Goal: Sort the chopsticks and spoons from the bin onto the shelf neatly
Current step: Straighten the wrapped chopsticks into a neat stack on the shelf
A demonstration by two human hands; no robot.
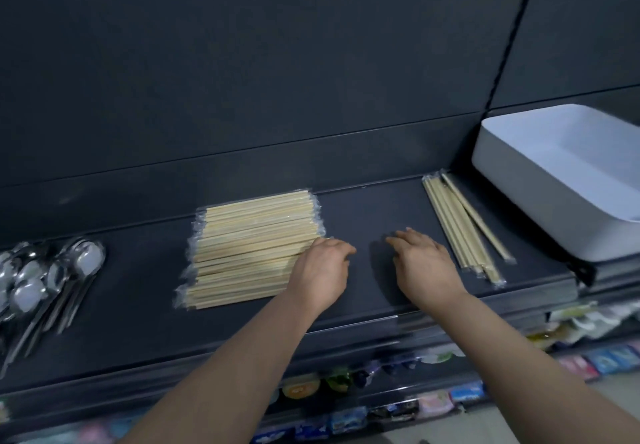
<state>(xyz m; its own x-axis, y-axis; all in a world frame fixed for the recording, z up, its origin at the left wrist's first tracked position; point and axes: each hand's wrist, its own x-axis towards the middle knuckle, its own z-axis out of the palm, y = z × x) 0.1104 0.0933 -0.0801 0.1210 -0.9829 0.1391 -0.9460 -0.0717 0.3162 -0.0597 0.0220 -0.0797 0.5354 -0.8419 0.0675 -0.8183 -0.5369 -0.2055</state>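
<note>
**Head view: wrapped chopsticks on the shelf, and how I'd take hold of them**

I'm looking down on the long dark grey metal shelf (367, 208), which carries everything. At its right end sits the white rectangular plastic bin (540, 194), light-looking and rigid. The part of its inside that I can see holds nothing.

Mid-shelf lies the broad flat stack of pale wooden chopsticks in clear film sleeves (256, 246), laid crosswise and fanned out of line at the near end. I judge each pair to be light and stiff, and the film slick, so the layers will probably slide. I'd square them by pressing on both ends, not by lifting from the middle.

At far left is the heap of shiny metal spoons in clear wrap (52, 277). They should be heavier and hard, and are best taken by the handles.

Just beside the bin lies the small loose bundle of wrapped chopsticks (460, 228), pointing away from me. I'd gather it around the middle.

My left hand (322, 270) rests at the big stack's right end with its fingers bent over the edge. My right hand (426, 263) is spread palm-down above bare shelf, holding nothing.

The frame cuts off the bin's right side and the spoon heap's left edge. Motion blur smears the spoons, so I can't count them. My left fingertips are hidden, and I cannot tell whether they pinch a pair or only press. The packets on the lower shelves are too blurred to identify.
</note>
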